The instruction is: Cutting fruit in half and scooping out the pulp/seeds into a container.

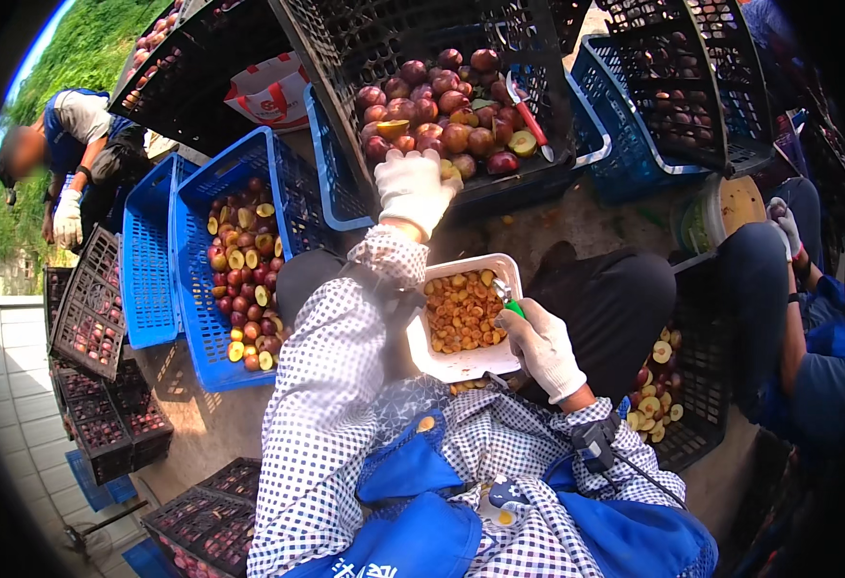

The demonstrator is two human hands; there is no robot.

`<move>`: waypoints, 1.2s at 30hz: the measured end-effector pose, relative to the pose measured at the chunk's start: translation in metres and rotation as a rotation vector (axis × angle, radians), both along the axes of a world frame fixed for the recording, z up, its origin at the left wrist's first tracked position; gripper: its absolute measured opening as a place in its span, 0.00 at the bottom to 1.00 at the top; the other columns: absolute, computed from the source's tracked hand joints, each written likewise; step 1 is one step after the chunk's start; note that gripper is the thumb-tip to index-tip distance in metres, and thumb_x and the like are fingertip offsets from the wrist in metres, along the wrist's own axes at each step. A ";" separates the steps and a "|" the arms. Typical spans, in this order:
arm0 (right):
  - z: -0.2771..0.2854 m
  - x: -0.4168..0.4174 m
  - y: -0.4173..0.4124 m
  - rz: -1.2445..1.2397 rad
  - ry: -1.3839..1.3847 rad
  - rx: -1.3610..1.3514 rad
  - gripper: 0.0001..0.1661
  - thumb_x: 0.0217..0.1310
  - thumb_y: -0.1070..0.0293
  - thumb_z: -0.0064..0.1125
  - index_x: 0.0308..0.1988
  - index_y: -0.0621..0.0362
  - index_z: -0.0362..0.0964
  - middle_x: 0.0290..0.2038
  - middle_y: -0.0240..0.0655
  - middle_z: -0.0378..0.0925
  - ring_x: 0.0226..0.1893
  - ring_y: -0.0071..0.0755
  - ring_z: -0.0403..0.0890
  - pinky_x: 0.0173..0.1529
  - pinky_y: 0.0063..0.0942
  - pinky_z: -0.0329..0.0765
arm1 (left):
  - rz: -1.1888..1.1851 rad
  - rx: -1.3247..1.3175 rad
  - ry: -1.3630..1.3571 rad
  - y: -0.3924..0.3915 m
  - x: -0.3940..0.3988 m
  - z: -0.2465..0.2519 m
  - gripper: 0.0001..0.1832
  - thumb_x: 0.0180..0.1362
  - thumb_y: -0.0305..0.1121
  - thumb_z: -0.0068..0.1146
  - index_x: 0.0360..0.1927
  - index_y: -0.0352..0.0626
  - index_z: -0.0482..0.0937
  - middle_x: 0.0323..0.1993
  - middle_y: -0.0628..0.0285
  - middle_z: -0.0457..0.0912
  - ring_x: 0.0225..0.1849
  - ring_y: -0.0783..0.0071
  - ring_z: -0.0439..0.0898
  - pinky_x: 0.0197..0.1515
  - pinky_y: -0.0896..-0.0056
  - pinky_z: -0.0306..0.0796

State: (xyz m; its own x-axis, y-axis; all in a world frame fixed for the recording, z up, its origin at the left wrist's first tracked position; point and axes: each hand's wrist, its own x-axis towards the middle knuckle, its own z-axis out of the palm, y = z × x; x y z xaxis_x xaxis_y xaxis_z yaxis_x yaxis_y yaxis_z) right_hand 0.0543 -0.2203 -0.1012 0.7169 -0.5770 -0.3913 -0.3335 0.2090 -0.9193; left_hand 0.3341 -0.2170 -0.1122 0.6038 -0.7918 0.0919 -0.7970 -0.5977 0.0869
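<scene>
My left hand (pixel 417 189), in a white knit glove, reaches to the front edge of a tilted black crate (pixel 458 189) of red plums (pixel 458 137). Its fingers are around a yellowish plum piece (pixel 450 170). My right hand (pixel 542 347), gloved too, grips a green-handled pitting tool (pixel 513 307), whose metal end is over the right side of a white plastic tub (pixel 458 370) full of plum stones (pixel 458 311). A knife with a red handle (pixel 531 123) lies on the plums in the crate, near a cut plum half (pixel 522 144).
A blue crate (pixel 206 361) of halved plums stands at left, a black crate (pixel 697 433) of halves at right. Stacked plum crates (pixel 90 311) fill the far left. One co-worker (pixel 75 137) bends at upper left; another (pixel 813 325) sits close on the right.
</scene>
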 end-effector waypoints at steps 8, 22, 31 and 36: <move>-0.004 -0.001 0.004 -0.094 -0.137 -0.036 0.16 0.74 0.59 0.53 0.39 0.61 0.76 0.17 0.23 0.66 0.14 0.13 0.63 0.20 0.18 0.60 | -0.251 -0.449 0.281 0.009 -0.015 -0.030 0.22 0.47 0.31 0.72 0.46 0.42 0.77 0.39 0.55 0.81 0.47 0.58 0.81 0.49 0.56 0.74; 0.023 0.022 0.033 -0.057 -0.262 -0.379 0.18 0.69 0.63 0.60 0.50 0.65 0.73 0.34 0.40 0.80 0.33 0.30 0.82 0.40 0.30 0.78 | -0.048 -1.297 1.926 0.109 -0.158 0.030 0.29 0.70 0.51 0.55 0.61 0.34 0.74 0.50 0.55 0.82 0.51 0.67 0.81 0.57 0.68 0.74; 0.071 -0.006 0.028 0.226 -0.178 -0.655 0.13 0.70 0.64 0.60 0.47 0.62 0.74 0.30 0.40 0.79 0.29 0.35 0.82 0.34 0.30 0.76 | 0.062 -1.227 2.019 0.146 -0.152 0.027 0.38 0.65 0.70 0.44 0.53 0.43 0.79 0.40 0.65 0.82 0.34 0.79 0.82 0.32 0.83 0.77; 0.078 0.001 0.034 0.376 -0.155 -1.105 0.18 0.64 0.65 0.67 0.51 0.59 0.75 0.33 0.43 0.80 0.32 0.47 0.85 0.35 0.35 0.79 | 0.161 -1.236 1.861 0.143 -0.164 0.038 0.37 0.66 0.72 0.40 0.47 0.46 0.80 0.39 0.66 0.82 0.35 0.82 0.81 0.29 0.87 0.74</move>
